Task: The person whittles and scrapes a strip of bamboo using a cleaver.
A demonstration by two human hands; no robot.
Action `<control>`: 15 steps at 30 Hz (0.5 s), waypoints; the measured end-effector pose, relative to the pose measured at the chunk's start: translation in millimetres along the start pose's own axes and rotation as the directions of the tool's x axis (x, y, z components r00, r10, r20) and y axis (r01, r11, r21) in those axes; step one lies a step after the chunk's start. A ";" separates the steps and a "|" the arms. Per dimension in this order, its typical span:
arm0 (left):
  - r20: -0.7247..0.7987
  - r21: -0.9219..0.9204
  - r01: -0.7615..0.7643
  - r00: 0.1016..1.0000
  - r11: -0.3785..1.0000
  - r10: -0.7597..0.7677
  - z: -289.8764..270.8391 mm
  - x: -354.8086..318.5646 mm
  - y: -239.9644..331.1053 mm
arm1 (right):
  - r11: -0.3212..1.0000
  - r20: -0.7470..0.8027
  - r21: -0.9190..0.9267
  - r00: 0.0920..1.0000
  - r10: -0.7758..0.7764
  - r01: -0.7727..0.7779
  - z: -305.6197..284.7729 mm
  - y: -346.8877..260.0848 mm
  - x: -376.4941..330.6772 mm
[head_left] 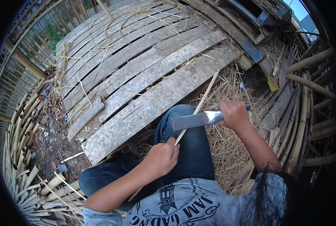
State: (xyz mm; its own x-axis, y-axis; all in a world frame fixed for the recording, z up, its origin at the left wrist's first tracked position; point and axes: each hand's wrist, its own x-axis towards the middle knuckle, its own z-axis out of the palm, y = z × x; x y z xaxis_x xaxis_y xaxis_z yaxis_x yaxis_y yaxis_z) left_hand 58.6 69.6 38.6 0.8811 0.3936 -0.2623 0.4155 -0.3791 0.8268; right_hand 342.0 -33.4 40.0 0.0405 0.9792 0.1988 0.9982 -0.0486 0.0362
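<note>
From my end of the feed, I have a pale bamboo strip slanting above the person's lap, off the near edge of the slatted wooden platform. Its upper tip reaches up across that edge, toward the right-hand corner; its lower part runs into the left hand. I see those fingers curled in, pinching the strip with the thumb along it. A pale length shows again below the left forearm, though I cannot tell whether it is the same piece.

A broad-bladed knife crosses in front of the strip just above the left hand, its squared tip pointing left. I cannot tell whether its edge touches the strip. The right hand has its fingers wrapped around the dark handle, out past the platform's near edge.

Underneath are blue jeans, one knee raised close to the platform's near edge, and a grey-blue printed shirt. Pale shavings cover the ground to the right. On the platform, a short loose board lies by the left edge. Cut bamboo poles pile up beyond that edge, and stacked timber stands past the right one.
</note>
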 end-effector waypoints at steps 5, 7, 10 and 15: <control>0.003 -0.086 0.036 0.999 0.996 -0.035 2.5 -1.3 1.2 | 0.942 -0.154 -0.141 0.946 0.284 -0.305 -0.7 33.0 11.3; -0.026 -0.037 -0.016 1.000 0.999 0.015 6.9 -2.6 -3.5 | 0.983 0.052 0.042 0.983 0.178 -0.180 -15.5 -7.3 3.9; 0.002 -0.045 -0.024 1.000 0.999 0.024 5.4 -3.6 -4.6 | 0.962 -0.017 -0.051 0.964 0.266 -0.267 7.8 45.1 11.3; -0.069 -0.041 -0.070 0.995 0.997 0.067 8.2 -2.2 -4.7 | 0.961 0.012 -0.004 0.961 0.278 -0.278 -0.6 20.1 8.9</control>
State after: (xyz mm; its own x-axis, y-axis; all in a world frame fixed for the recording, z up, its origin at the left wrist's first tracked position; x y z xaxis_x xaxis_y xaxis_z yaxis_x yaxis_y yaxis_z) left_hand 56.5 63.6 31.2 0.8895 0.4236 -0.1712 0.3430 -0.3715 0.8628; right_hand 362.4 -25.8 43.1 0.3166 0.9295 0.1894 0.9475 -0.3194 -0.0164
